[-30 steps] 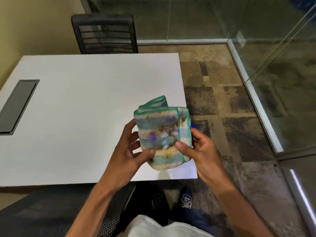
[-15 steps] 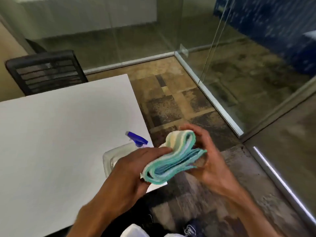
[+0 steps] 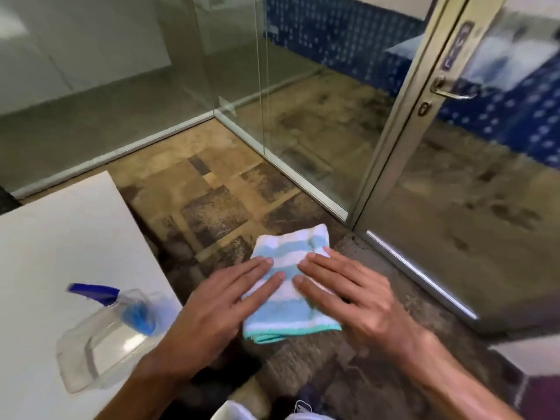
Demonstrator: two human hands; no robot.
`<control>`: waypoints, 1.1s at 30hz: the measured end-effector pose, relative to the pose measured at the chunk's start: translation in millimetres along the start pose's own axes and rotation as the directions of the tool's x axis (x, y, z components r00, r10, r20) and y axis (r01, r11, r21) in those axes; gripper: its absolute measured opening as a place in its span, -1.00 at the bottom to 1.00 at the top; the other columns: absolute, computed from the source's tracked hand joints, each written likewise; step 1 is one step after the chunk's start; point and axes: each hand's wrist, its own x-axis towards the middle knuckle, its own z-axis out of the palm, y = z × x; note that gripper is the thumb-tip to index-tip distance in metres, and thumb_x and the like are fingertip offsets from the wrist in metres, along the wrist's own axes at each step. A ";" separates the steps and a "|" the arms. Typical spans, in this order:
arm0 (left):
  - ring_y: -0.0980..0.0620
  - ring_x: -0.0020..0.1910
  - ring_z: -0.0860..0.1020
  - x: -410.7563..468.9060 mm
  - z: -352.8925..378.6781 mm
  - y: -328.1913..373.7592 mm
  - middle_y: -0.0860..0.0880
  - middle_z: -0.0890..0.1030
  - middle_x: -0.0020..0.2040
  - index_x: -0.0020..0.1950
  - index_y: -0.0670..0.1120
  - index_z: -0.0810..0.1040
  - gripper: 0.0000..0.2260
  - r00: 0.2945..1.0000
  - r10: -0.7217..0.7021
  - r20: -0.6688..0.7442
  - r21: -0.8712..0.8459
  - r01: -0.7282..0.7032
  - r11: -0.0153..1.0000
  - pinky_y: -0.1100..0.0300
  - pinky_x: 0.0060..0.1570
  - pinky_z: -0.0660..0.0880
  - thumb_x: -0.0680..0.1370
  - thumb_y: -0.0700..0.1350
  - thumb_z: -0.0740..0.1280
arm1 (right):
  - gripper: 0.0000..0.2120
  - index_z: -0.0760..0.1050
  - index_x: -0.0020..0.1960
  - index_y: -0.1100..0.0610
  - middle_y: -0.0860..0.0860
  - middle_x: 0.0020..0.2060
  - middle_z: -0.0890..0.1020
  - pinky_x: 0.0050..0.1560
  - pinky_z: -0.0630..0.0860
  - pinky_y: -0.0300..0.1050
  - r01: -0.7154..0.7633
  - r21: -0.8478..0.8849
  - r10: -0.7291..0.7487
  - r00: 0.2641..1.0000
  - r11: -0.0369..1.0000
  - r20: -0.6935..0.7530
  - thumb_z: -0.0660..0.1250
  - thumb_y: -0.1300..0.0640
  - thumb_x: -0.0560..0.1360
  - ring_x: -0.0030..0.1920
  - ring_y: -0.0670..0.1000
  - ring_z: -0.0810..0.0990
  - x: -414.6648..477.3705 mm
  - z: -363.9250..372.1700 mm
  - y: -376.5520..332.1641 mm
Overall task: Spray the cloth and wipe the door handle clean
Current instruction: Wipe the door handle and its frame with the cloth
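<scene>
- Folded cloth (image 3: 288,286), blue and white stripes with a teal edge, held up in mid-air over the floor, just right of the table corner.
- Left hand (image 3: 212,307) flat against the cloth's left side, fingers (image 3: 257,268) straight and spread, tips lying on the fabric.
- Right hand (image 3: 354,295) flat against the cloth's right side, fingers extended, tips on the fabric.
- Hands close together, fingertips nearly meeting over the cloth's middle; neither curled round it; thumbs hidden under the cloth, so real grip cannot be told.
- Spray bottle (image 3: 106,338), clear body with blue nozzle, left of the cloth on the white table (image 3: 60,253), near the table's right edge; lower end just beside the left wrist, contact unclear.
- Bottle blurred; seems tilted or lying, hard to say which.
- Patchy brown carpet floor (image 3: 218,207) under and beyond the cloth.
- Door handle (image 3: 451,90), metal lever, far up and right of the cloth, well apart from both hands.
- Keyhole (image 3: 423,108) just below the handle on the pale door frame (image 3: 403,116).
- Glass partition (image 3: 260,86) beyond the cloth, metal floor track (image 3: 281,165) running to the door frame.
- Open floor between cloth and door, only the frame's foot and a bright threshold strip (image 3: 418,274) to the cloth's right.
- Blue patterned wall (image 3: 348,34) seen through the glass.
- White clothing (image 3: 236,412) at bottom edge, below the cloth.
</scene>
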 end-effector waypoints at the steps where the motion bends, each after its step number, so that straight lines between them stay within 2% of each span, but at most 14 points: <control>1: -0.05 0.46 0.49 7.6 9.4 3.9 -0.14 0.53 0.49 0.49 -0.12 0.52 -0.60 0.999 -0.046 -0.022 -0.054 0.044 0.998 0.09 0.42 0.43 0.64 -0.17 0.24 | -0.76 0.66 0.29 0.25 0.18 0.28 0.68 0.35 0.57 0.19 -0.003 -0.029 0.003 1.000 1.000 -0.006 0.32 0.21 0.70 0.37 0.16 0.62 -10.9 -5.6 3.9; 3: 0.07 0.39 0.56 31.5 28.9 15.4 0.03 0.59 0.43 0.41 -0.01 0.60 -0.60 0.955 -0.294 -0.049 -0.325 0.263 0.908 0.29 0.38 0.45 0.61 -0.31 0.30 | -0.74 0.66 0.29 0.26 0.18 0.29 0.68 0.36 0.57 0.17 -0.028 -0.085 0.026 0.999 0.996 -0.032 0.46 0.25 0.61 0.38 0.16 0.61 -39.2 -16.0 13.2; 4: 0.13 0.35 0.60 44.6 35.7 23.0 0.15 0.63 0.38 0.35 0.09 0.63 -0.51 0.877 -0.479 0.027 -0.523 0.421 0.741 0.36 0.31 0.49 0.59 -0.41 0.32 | -0.70 0.66 0.28 0.26 0.18 0.29 0.68 0.36 0.57 0.16 -0.037 -0.120 0.032 0.998 0.992 -0.046 0.52 0.26 0.56 0.38 0.16 0.61 -51.2 -20.5 15.9; 5: 0.11 0.31 0.64 57.0 42.9 30.8 0.20 0.68 0.31 0.29 0.15 0.65 -0.44 0.778 -0.603 0.175 -0.692 0.533 0.487 0.34 0.23 0.56 0.57 -0.49 0.32 | -0.67 0.67 0.27 0.26 0.18 0.28 0.68 0.35 0.58 0.16 -0.052 -0.151 0.044 0.997 0.987 -0.059 0.57 0.27 0.52 0.38 0.15 0.61 -63.3 -25.2 19.6; 7: 0.00 0.26 0.69 78.4 58.7 38.8 0.07 0.74 0.22 0.27 0.06 0.68 -0.59 0.618 -0.629 0.472 -0.804 0.595 -0.018 0.10 0.14 0.66 0.57 -0.39 0.41 | -0.65 0.68 0.25 0.26 0.18 0.27 0.68 0.34 0.59 0.17 -0.074 -0.197 0.057 0.994 0.978 -0.094 0.60 0.27 0.48 0.37 0.16 0.62 -83.0 -32.3 26.2; 8: -0.01 0.23 0.70 89.8 65.1 42.7 -0.01 0.75 0.19 0.28 0.01 0.67 -0.68 0.574 -0.589 0.569 -0.783 0.597 -0.174 0.02 0.08 0.69 0.56 -0.24 0.45 | -0.65 0.69 0.24 0.26 0.19 0.27 0.69 0.33 0.60 0.17 -0.083 -0.216 0.063 0.993 0.973 -0.098 0.61 0.27 0.48 0.36 0.17 0.63 -91.9 -36.4 28.5; 10: 0.00 0.12 0.74 112.5 78.8 49.6 -0.08 0.76 0.15 0.31 -0.05 0.65 -0.58 0.540 -0.503 0.676 -0.728 0.598 -0.336 0.03 -0.06 0.72 0.45 -0.11 0.51 | -0.67 0.70 0.22 0.24 0.19 0.25 0.70 0.30 0.61 0.16 -0.089 -0.269 0.065 0.993 0.959 -0.099 0.62 0.25 0.47 0.36 0.17 0.63 -105.5 -44.4 32.7; 13: -0.09 0.02 0.76 141.7 98.4 59.5 -0.17 0.77 0.10 0.33 -0.05 0.62 -0.47 0.535 -0.456 0.711 -0.695 0.631 -0.345 0.06 -0.09 0.73 0.36 -0.23 0.55 | -0.74 0.73 0.16 0.21 0.17 0.21 0.72 0.27 0.63 0.15 -0.101 -0.337 0.075 0.993 0.936 -0.088 0.60 0.21 0.49 0.32 0.15 0.66 -119.4 -51.0 37.9; 15: -0.12 0.02 0.75 158.8 110.1 61.6 -0.19 0.76 0.10 0.32 -0.04 0.63 -0.46 0.555 -0.478 0.681 -0.714 0.648 -0.265 0.05 -0.05 0.73 0.36 -0.33 0.55 | -0.85 0.76 0.11 0.19 0.17 0.14 0.75 0.27 0.62 0.19 -0.106 -0.365 0.086 0.994 0.925 -0.071 0.55 0.21 0.54 0.27 0.15 0.69 -126.7 -52.5 43.9; 18: -0.04 0.05 0.74 183.4 124.2 59.1 -0.09 0.76 0.09 0.28 0.01 0.67 -0.51 0.633 -0.454 0.627 -0.746 0.655 -0.117 0.11 -0.05 0.71 0.47 -0.45 0.49 | -0.89 0.76 0.07 0.19 0.17 0.07 0.76 0.32 0.58 0.27 -0.118 -0.368 0.115 0.993 0.922 -0.028 0.53 0.22 0.55 0.24 0.15 0.70 -134.5 -48.2 54.3; 25: 0.15 0.07 0.71 250.2 155.4 23.2 0.07 0.76 0.10 0.25 0.07 0.68 -0.55 0.749 -0.303 0.589 -0.754 0.644 0.129 0.29 -0.02 0.64 0.53 -0.42 0.46 | -0.93 0.75 0.01 0.18 0.17 0.06 0.75 0.39 0.47 0.42 -0.194 -0.359 0.214 0.977 0.913 0.019 0.56 0.23 0.53 0.27 0.15 0.68 -134.6 -28.8 106.0; 27: 0.12 0.10 0.72 274.0 163.2 3.6 0.07 0.76 0.11 0.24 0.08 0.69 -0.56 0.760 -0.248 0.601 -0.754 0.642 0.138 0.27 0.01 0.64 0.55 -0.42 0.45 | -0.88 0.75 0.07 0.14 0.16 0.10 0.74 0.36 0.48 0.42 -0.207 -0.384 0.234 0.972 0.900 0.025 0.56 0.20 0.54 0.31 0.14 0.66 -126.4 -20.8 128.1; 31: -0.02 0.12 0.71 325.3 179.8 -42.6 -0.10 0.76 0.14 0.28 -0.04 0.67 -0.58 0.734 -0.133 0.666 -0.734 0.677 0.055 0.16 0.08 0.66 0.56 -0.47 0.40 | -0.74 0.69 0.29 0.06 0.15 0.32 0.66 0.30 0.50 0.44 -0.201 -0.447 0.274 0.956 0.872 0.104 0.40 0.21 0.63 0.43 0.18 0.56 -105.2 -14.6 181.3; 33: -0.03 0.18 0.68 350.8 187.3 -61.8 -0.11 0.74 0.20 0.33 -0.08 0.64 -0.60 0.743 -0.104 0.661 -0.735 0.669 0.112 0.11 0.19 0.62 0.59 -0.45 0.38 | -0.69 0.64 0.36 0.08 0.15 0.37 0.62 0.29 0.52 0.43 -0.201 -0.457 0.300 0.941 0.866 0.156 0.32 0.22 0.66 0.45 0.21 0.54 -93.4 -12.7 208.7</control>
